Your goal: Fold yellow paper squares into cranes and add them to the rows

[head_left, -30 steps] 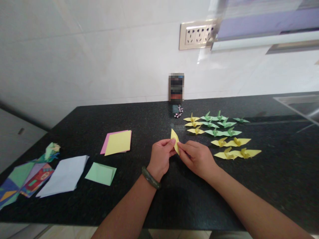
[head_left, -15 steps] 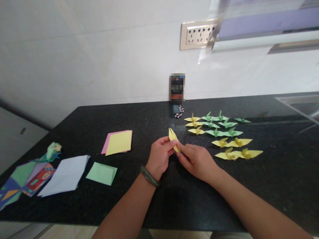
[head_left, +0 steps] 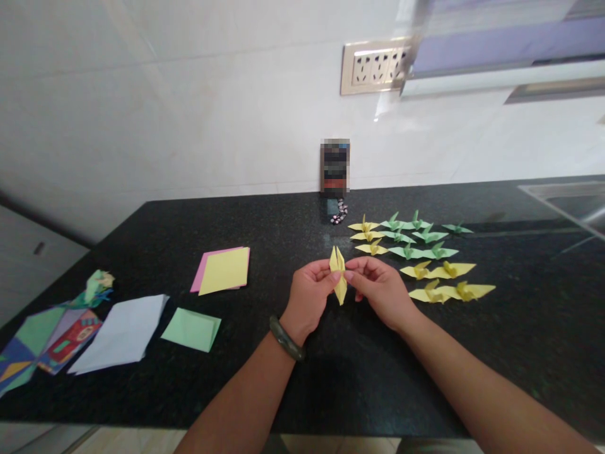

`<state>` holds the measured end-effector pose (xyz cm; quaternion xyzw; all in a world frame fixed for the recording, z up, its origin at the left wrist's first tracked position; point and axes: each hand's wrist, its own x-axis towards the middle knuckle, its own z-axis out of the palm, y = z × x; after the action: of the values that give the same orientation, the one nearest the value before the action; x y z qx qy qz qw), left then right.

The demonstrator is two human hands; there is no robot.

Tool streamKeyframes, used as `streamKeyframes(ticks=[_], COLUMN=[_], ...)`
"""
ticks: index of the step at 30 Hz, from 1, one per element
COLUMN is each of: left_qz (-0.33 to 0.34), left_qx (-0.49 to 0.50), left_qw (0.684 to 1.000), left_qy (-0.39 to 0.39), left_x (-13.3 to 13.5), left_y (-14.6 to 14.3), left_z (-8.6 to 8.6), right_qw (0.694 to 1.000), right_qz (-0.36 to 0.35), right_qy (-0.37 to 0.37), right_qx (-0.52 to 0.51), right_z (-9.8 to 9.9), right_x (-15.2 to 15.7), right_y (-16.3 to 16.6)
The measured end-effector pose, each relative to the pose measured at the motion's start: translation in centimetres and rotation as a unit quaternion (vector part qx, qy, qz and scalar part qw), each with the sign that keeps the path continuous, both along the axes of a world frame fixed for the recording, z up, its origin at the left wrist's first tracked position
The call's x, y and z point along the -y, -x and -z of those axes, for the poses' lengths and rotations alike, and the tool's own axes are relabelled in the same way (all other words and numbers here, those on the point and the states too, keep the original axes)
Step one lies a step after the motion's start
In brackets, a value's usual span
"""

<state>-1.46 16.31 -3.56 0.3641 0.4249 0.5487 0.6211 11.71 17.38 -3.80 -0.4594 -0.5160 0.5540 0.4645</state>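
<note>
Yellow folded paper point(head_left: 339, 275) between both grips

Upright box point(head_left: 334, 165) (by the wall) is blurred beyond reading.

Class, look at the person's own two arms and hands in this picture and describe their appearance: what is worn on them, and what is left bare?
Both forearms are bare, with no sleeves in view. The left hand has a dark green, rounded bangle around its wrist. The right hand and its wrist carry nothing: no bracelet or watch shows. No gloves are on either hand, and no rings can be made out on the fingers.
</note>
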Motion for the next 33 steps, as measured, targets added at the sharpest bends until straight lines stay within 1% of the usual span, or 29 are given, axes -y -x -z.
streamKeyframes(ticks=[2,4,7,12,17,20,24,26,30,33], left_qz=[0.013,0.027,0.034,0.054,0.084,0.098,0.084,0.090,0.115,0.085], left_qx=[-0.029,-0.051,-0.074,-0.094,-0.093,-0.093,-0.136,-0.149,-0.127,-0.090], left_qw=[0.999,0.998,0.996,0.994,0.992,0.991,0.987,0.985,0.985,0.992], left_qy=[-0.018,-0.028,-0.030,0.005,0.031,0.024,-0.001,-0.016,-0.023,0.001], left_x=[0.08,0.12,0.12,0.12,0.22,0.27,0.38,0.48,0.59,0.46], left_y=[-0.05,-0.05,-0.04,0.02,0.16,0.23,0.23,0.14,-0.11,-0.11], left_z=[-0.17,-0.25,-0.15,0.10,-0.05,-0.20,-0.47,-0.60,-0.55,-0.20], right_qw=[0.999,0.999,0.999,0.998,0.998,0.998,0.998,0.997,0.994,0.996], right_qz=[-0.030,-0.044,-0.026,-0.002,0.020,0.027,0.038,0.048,0.056,0.053], right_qy=[0.017,0.025,0.030,0.048,0.043,0.040,0.037,0.037,0.061,0.049], right_qx=[-0.010,-0.011,-0.017,-0.032,-0.030,-0.029,-0.031,-0.043,-0.075,-0.055], right_z=[-0.07,-0.05,0.12,0.33,0.25,0.36,0.69,0.75,0.56,0.43], right_x=[-0.09,-0.13,-0.15,-0.18,-0.11,-0.11,-0.04,-0.02,-0.25,-0.44], right_y=[-0.08,-0.15,-0.16,-0.07,-0.15,-0.14,0.04,0.14,0.11,-0.09])
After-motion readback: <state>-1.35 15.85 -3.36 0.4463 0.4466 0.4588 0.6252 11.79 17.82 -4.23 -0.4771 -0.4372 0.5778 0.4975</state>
